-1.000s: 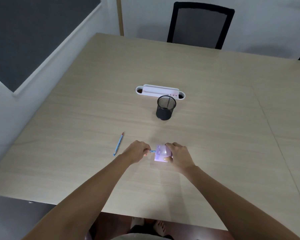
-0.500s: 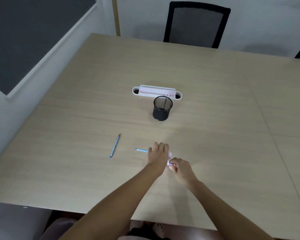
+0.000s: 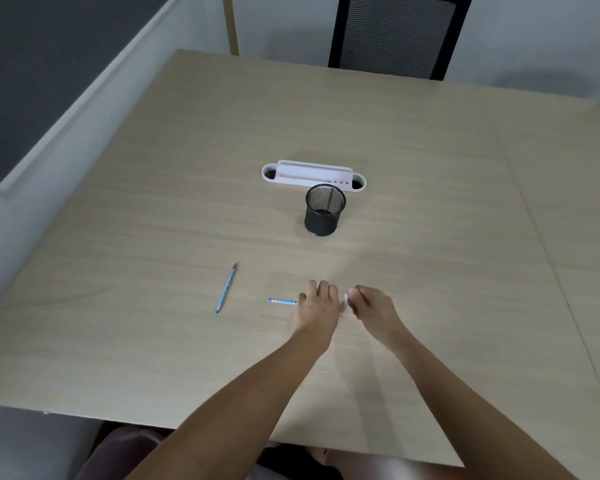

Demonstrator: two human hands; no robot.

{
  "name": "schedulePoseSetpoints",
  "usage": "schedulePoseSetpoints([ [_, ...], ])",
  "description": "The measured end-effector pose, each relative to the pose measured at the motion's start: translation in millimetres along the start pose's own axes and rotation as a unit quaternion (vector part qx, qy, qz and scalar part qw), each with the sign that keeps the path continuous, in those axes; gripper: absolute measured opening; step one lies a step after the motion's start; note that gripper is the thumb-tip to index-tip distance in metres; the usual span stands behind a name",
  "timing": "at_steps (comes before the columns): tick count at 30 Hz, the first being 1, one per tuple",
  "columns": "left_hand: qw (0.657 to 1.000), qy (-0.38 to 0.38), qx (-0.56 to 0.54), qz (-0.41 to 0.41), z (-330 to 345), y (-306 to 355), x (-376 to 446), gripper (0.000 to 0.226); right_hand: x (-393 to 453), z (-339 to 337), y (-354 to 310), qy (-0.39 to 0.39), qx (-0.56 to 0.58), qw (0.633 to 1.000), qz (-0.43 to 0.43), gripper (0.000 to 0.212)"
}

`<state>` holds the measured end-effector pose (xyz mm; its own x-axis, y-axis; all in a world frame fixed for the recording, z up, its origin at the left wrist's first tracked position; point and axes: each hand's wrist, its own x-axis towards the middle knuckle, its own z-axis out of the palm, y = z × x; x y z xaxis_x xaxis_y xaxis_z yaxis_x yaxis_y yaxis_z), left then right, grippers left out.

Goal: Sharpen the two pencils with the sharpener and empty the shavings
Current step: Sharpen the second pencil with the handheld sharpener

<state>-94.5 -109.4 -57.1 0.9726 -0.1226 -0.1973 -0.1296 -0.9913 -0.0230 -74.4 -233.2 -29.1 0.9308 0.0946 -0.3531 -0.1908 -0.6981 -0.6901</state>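
Hands meet near the middle of the bench's near edge; the left hand [image 3: 317, 308] lies palm down with fingers curled over the sharpener [image 3: 343, 304], of which only a pale sliver shows between the two hands; the right hand [image 3: 371, 308] is pinched at that sliver, though what its fingertips have hold of is too blurred to tell. How firmly the left grip is closed on the sharpener I cannot tell, since the hand covers it.

One pencil [image 3: 282, 301] pokes out from under the left hand, pointing toward the bench's left edge and lying flat; whether the hand has hold of it or merely covers its end is unclear. The second pencil [image 3: 226, 288] lies loose further toward the left edge, apart from both hands, its reddish tip toward the far edge.

A mesh cup [image 3: 324, 214] stands upright toward the bench's centre, with a white tray [image 3: 312, 174] just behind it toward the far edge.

Judging by size, the pencils are light, stiff and prone to roll; each is best pinched at mid-barrel, clear of a brittle point. The sharpener looks small, light and smooth, likely to slide on the bench, so it wants a firm hold on its sides while the other hand works; its shavings compartment probably pulls off, and shavings would scatter easily if it is tipped carelessly.
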Motion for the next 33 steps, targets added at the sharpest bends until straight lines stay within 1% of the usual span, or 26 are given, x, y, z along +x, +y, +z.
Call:
schedulePoseSetpoints([
  [2, 1.000, -0.001, -0.004, -0.007, -3, 1, 0, 0.052, 23, 9, -3, 0.029, 0.001, 0.999, 0.033, 0.035],
  [4, 1.000, -0.004, -0.005, -0.015, -4, 1, 1, 0.064, 36, 21, 1, 0.037, 0.011, 0.996, 0.084, 0.024],
  [5, 1.000, 0.006, -0.004, -0.019, -1, 1, 3, 0.066, 35, 27, 4, 0.036, 0.016, 0.994, 0.107, 0.021],
  [6, 1.000, 0.012, -0.008, -0.020, 2, 0, 4, 0.063, 29, 35, 9, 0.033, 0.020, 0.992, 0.118, 0.020],
  [9, 1.000, 0.000, -0.008, -0.025, -2, 1, 4, 0.047, -7, 48, 24, 0.014, 0.032, 0.993, 0.109, 0.022],
  [11, 1.000, 0.007, -0.002, -0.025, -5, 2, 5, 0.045, -32, 41, 23, 0.002, 0.067, 0.992, 0.111, 0.029],
  [12, 1.000, 0.014, -0.006, -0.021, -3, 2, 5, 0.045, -38, 33, 18, -0.002, 0.076, 0.992, 0.099, 0.034],
  [15, 1.000, 0.015, 0.008, -0.017, -7, 1, -1, 0.045, -28, 11, 1, -0.001, 0.085, 0.995, 0.049, 0.035],
  [16, 0.999, 0.033, 0.012, -0.006, -7, 1, -3, 0.043, -17, 7, -3, 0.010, 0.091, 0.995, 0.041, 0.035],
  [17, 0.999, 0.030, 0.012, -0.001, -5, 1, -4, 0.041, -3, 6, -4, 0.026, 0.093, 0.994, 0.046, 0.036],
  [19, 1.000, 0.020, 0.008, -0.006, -9, 1, -2, 0.043, 25, 13, -3, 0.048, 0.084, 0.992, 0.078, 0.037],
  [22, 1.000, -0.006, -0.003, -0.014, -12, 0, -1, 0.048, 34, 29, 4, 0.026, 0.091, 0.983, 0.160, 0.022],
  [23, 1.000, -0.006, 0.006, -0.010, -8, 0, -1, 0.050, 25, 36, 6, 0.022, 0.097, 0.980, 0.173, 0.023],
  [25, 1.000, -0.015, 0.006, -0.020, -13, 0, -2, 0.052, -4, 44, 8, 0.016, 0.085, 0.983, 0.162, 0.029],
  [28, 1.000, -0.001, 0.000, -0.022, -13, 1, 0, 0.049, -42, 43, 14, 0.000, 0.086, 0.989, 0.118, 0.034],
  [30, 1.000, -0.002, -0.007, -0.019, -10, 2, -2, 0.047, -43, 28, 8, -0.009, 0.097, 0.991, 0.090, 0.037],
  [31, 1.000, 0.013, -0.010, -0.021, -9, 2, -2, 0.046, -37, 20, 4, -0.009, 0.104, 0.992, 0.076, 0.037],
  [33, 1.000, 0.017, 0.003, -0.023, -9, 1, -3, 0.046, -15, 9, -4, 0.011, 0.115, 0.992, 0.059, 0.037],
])
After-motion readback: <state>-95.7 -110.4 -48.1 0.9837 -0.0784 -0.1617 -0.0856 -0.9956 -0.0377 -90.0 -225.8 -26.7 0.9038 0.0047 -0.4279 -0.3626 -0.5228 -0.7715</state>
